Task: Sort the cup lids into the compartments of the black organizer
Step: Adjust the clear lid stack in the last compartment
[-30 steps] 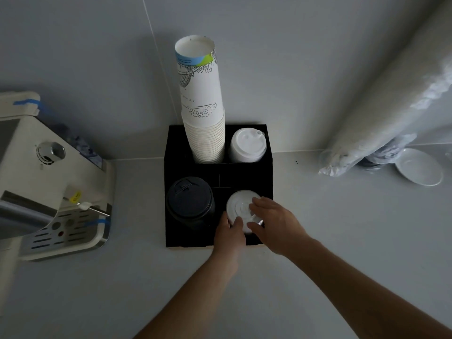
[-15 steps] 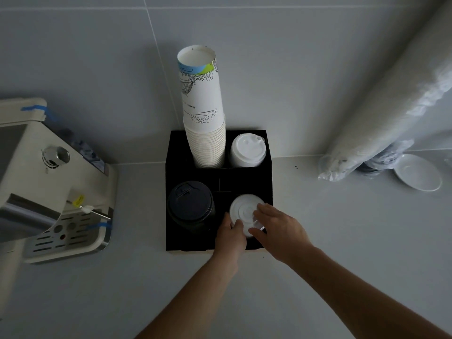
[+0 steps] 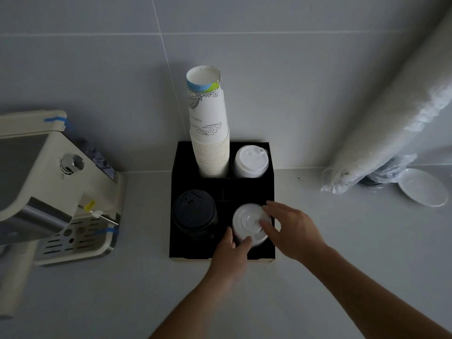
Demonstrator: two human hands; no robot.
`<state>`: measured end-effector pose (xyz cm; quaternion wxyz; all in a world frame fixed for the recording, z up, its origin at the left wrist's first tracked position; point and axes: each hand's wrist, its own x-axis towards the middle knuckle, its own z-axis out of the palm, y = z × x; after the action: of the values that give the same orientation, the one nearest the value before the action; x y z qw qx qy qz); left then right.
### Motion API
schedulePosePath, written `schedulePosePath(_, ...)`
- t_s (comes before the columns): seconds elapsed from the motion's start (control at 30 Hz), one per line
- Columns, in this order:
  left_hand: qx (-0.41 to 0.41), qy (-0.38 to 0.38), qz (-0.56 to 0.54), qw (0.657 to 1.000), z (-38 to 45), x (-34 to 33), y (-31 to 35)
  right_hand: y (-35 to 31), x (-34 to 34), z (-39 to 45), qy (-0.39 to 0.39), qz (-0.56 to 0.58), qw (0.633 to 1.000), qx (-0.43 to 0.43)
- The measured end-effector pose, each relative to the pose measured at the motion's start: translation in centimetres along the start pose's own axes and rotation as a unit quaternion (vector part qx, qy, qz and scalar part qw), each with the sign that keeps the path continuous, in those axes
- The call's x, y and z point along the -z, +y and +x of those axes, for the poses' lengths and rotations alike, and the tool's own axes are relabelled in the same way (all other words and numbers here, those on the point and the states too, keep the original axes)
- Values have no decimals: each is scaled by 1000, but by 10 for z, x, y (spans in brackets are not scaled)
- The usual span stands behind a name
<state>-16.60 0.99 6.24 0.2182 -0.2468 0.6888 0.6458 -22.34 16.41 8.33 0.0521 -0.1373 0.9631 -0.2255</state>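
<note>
The black organizer (image 3: 186, 250) stands against the wall. Its front right compartment holds a stack of flat white lids (image 3: 245, 220). My left hand (image 3: 232, 255) grips the near side of that stack, thumb and fingers curled round its rim. My right hand (image 3: 291, 228) touches the stack's top and right side with spread fingers. A stack of black lids (image 3: 194, 214) fills the front left compartment. White sip lids (image 3: 250, 161) sit in the back right compartment, and a tall stack of paper cups (image 3: 209, 128) in the back left one.
A cream coffee machine (image 3: 49, 187) with a drip tray stands at the left. At the right, a long plastic-wrapped sleeve of lids or cups (image 3: 391, 113) leans on the wall beside a white saucer (image 3: 423, 188). The grey counter (image 3: 97, 297) lies in front.
The camera has tilted, so the scene sits lower in view. My right hand's fingers have spread over the white lid stack. My left hand stays on its near rim.
</note>
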Motion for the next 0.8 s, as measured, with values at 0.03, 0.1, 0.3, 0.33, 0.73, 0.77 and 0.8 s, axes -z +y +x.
schedulePosePath(0.03, -17, -2, 13, 1000, -5, 0, -1, 3, 4, 5, 23, 6, 1000, 10)
schedulePosePath(0.1, -70, 6, 49, 996, -19, -1, 3, 9, 13, 17, 69, 22, 997, 37)
schedulePosePath(0.3, -186, 46, 162, 968, -18, -8, 50, 21, 34, 70, 109, 31, 991, 70)
schedulePosePath(0.33, -195, 57, 175, 963, -12, -9, 62, 23, 37, 79, 103, 33, 992, 68)
schedulePosePath(0.73, -210, 119, 447, 861, 72, -23, 129, 13, 39, 147, -56, 5, 998, -15)
schedulePosePath(0.77, -203, 125, 453, 859, 75, -22, 128, 13, 38, 150, -53, 10, 998, -14)
schedulePosePath(0.8, -197, 132, 456, 858, 77, -21, 126, 13, 37, 151, -50, 16, 999, -11)
